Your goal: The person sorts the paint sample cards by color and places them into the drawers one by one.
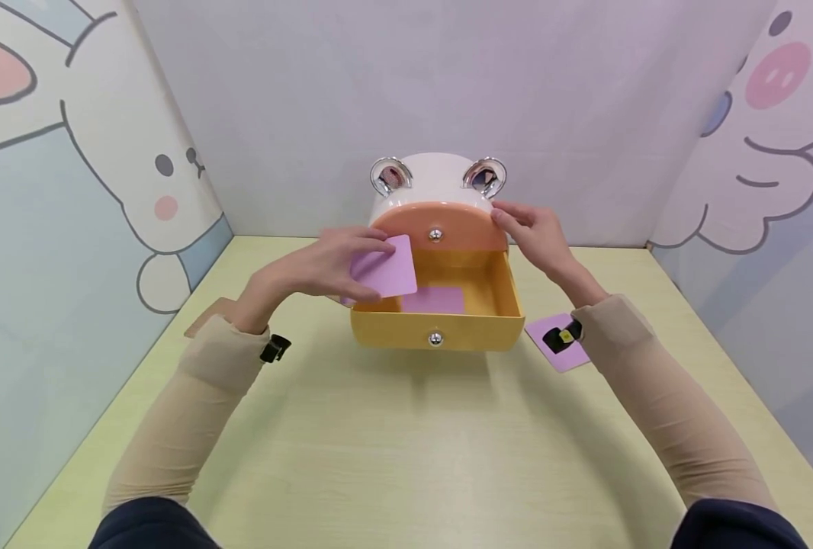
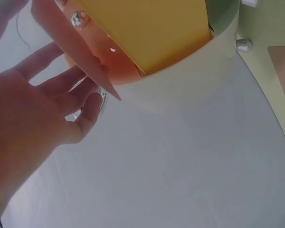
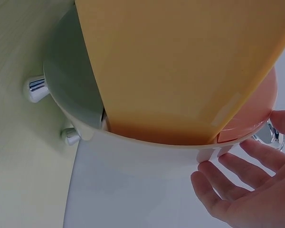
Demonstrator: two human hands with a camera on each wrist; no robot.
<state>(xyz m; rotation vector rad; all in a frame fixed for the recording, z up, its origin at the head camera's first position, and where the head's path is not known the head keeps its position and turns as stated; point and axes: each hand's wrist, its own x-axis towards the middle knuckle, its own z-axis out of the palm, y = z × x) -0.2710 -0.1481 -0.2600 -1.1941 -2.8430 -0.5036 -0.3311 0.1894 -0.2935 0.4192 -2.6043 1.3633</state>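
My left hand [image 1: 341, 263] pinches a square purple card [image 1: 389, 271] with rounded corners, tilted over the left side of the pulled-out yellow drawer [image 1: 437, 334]. Inside that drawer lies another purple card [image 1: 434, 301]. The drawer belongs to a small white cabinet [image 1: 437, 175] with silver ring-shaped ears and a closed orange top drawer [image 1: 413, 221]. My right hand [image 1: 537, 236] touches the cabinet's upper right side, its thumb at the orange front's edge and its other fingers loosely bent along the white shell, as the right wrist view shows.
A purple card [image 1: 551, 354] lies on the table [image 1: 406, 442] right of the drawer, partly behind the right wrist's camera. A brownish card [image 1: 210, 313] lies beyond the left wrist. Silver feet [image 3: 36, 89] support the cabinet beside a green lower drawer [image 3: 73, 71]. Patterned panels flank the table.
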